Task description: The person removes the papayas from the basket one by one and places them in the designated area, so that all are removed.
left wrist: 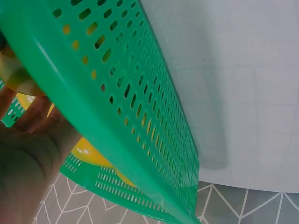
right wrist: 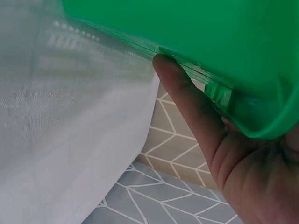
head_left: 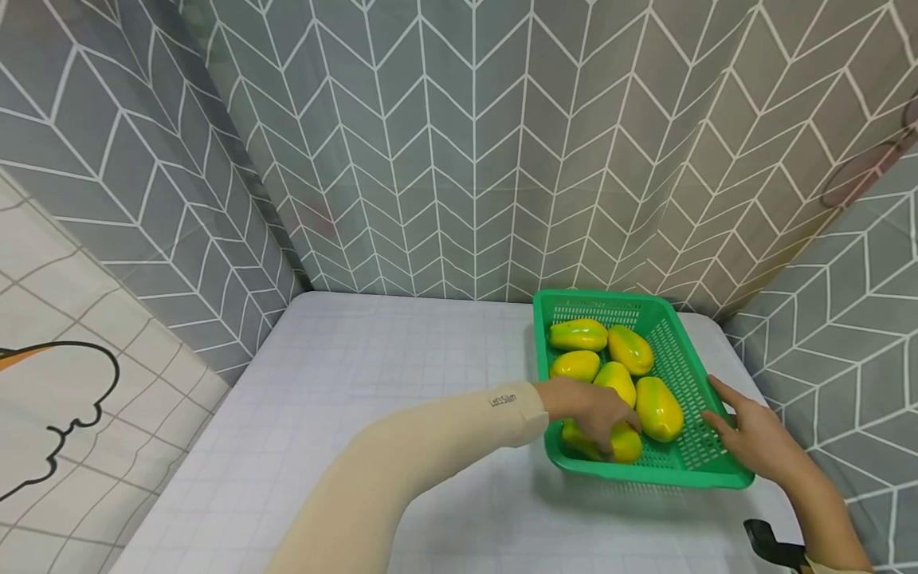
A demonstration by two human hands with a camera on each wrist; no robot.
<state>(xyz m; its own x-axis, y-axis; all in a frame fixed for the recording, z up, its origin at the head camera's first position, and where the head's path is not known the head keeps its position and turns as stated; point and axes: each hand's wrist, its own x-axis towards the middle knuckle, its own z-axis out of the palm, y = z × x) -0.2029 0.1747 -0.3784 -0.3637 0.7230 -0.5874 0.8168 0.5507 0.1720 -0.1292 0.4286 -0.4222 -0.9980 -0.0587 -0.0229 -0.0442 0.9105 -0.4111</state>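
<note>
A green slotted plastic basket (head_left: 663, 478) on the right of the table holds several shiny yellow papayas with green streaks. My left hand (head_left: 601, 410) reaches in over its left rim, fingers curled down over the front papaya (head_left: 627, 448). Beside that one lies another papaya (head_left: 660, 410). In the left wrist view, the palm shows just past the basket wall (left wrist: 140, 107), with the fingertips partly hidden. At the right rim my right hand (head_left: 763, 438) grips the basket, thumb inside. The right wrist view shows one finger (right wrist: 187, 93) stretched along the basket's outer side.
A white cloth covers the table (head_left: 430, 351), stretching left of the basket. Grey chevron-patterned curtains (head_left: 473, 159) hang behind and at both sides. A black curved object (head_left: 770, 546) sits by the right wrist.
</note>
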